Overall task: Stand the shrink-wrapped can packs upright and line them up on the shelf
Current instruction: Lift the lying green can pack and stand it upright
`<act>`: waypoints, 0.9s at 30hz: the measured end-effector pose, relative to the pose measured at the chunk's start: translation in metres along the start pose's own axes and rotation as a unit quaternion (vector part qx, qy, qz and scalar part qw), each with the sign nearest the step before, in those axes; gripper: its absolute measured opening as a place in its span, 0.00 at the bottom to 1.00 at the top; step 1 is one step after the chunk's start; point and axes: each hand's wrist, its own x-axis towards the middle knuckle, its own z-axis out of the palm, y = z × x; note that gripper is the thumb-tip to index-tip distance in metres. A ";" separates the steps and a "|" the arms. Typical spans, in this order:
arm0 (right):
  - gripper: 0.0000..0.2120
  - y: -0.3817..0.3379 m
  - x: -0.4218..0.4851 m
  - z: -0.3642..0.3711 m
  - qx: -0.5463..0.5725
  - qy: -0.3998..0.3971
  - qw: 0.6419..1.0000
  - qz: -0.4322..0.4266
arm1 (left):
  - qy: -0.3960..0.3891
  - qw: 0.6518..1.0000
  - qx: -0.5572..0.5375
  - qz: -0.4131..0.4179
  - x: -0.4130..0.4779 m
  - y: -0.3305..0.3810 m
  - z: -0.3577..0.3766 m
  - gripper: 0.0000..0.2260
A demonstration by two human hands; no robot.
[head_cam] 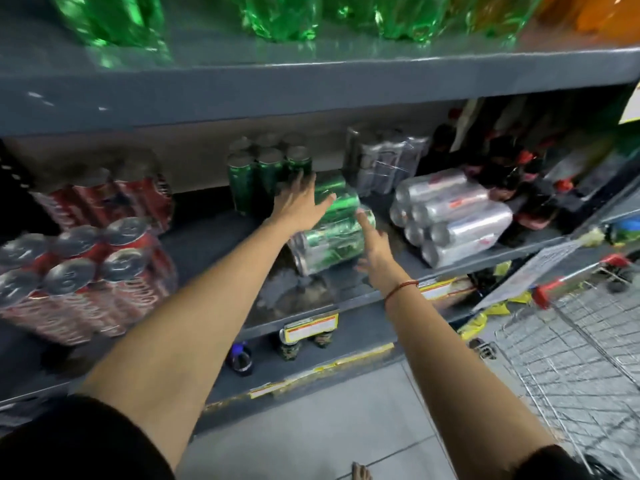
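Both bare forearms stretch out from dark sleeves toward the grey shelf (346, 282). Left hand (300, 206) lies flat on top of the green can pack (334, 233), fingers spread open, palm pressing the wrap rather than gripping it. Right hand (375, 249), a red thread at its wrist, sits at the pack's near right end, fingers open and loose, one fingertip touching the wrap. That green pack lies on its side, tilted, in the middle of the shelf. Just behind it stands an upright green pack (266, 174). To the right, a silver pack (450, 216) also lies on its side, with a clear-wrapped pack (384, 161) upright behind. Over on the left, red can packs (83, 271) stand upright. Bottom right, a wire trolley (571, 358) waits on the floor.
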 end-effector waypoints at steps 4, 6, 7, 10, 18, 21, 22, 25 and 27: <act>0.51 0.012 0.007 0.008 0.002 -0.001 1.000 0.010 | -0.015 0.999 0.017 -0.045 0.038 0.010 0.014 0.34; 0.50 0.017 0.009 0.007 0.013 0.004 1.000 0.003 | 0.001 0.996 0.056 -0.064 0.053 0.009 0.012 0.34; 0.48 0.018 0.010 0.006 0.023 0.009 1.000 -0.004 | 0.004 0.995 0.069 -0.066 0.058 0.008 0.010 0.35; 0.44 0.023 0.012 0.005 0.057 0.015 0.998 -0.019 | 0.058 0.994 0.071 -0.052 0.067 0.004 0.008 0.32; 0.44 0.022 0.009 -0.007 0.046 0.028 0.998 -0.023 | 0.110 0.986 0.063 -0.106 0.050 0.002 0.022 0.34; 0.45 0.024 0.005 -0.012 0.036 0.025 0.999 -0.024 | 0.102 0.984 0.082 -0.117 0.043 0.004 0.023 0.35; 0.44 0.024 0.004 -0.013 0.035 0.024 0.999 -0.025 | 0.095 0.985 0.084 -0.121 0.042 0.005 0.022 0.35; 0.39 0.020 -0.004 -0.012 0.022 0.025 0.999 -0.042 | 0.079 0.988 0.050 -0.122 0.039 0.003 0.019 0.36; 0.42 0.019 -0.009 -0.010 0.012 0.027 0.998 -0.062 | 0.087 0.990 -0.003 -0.114 0.036 -0.004 0.016 0.34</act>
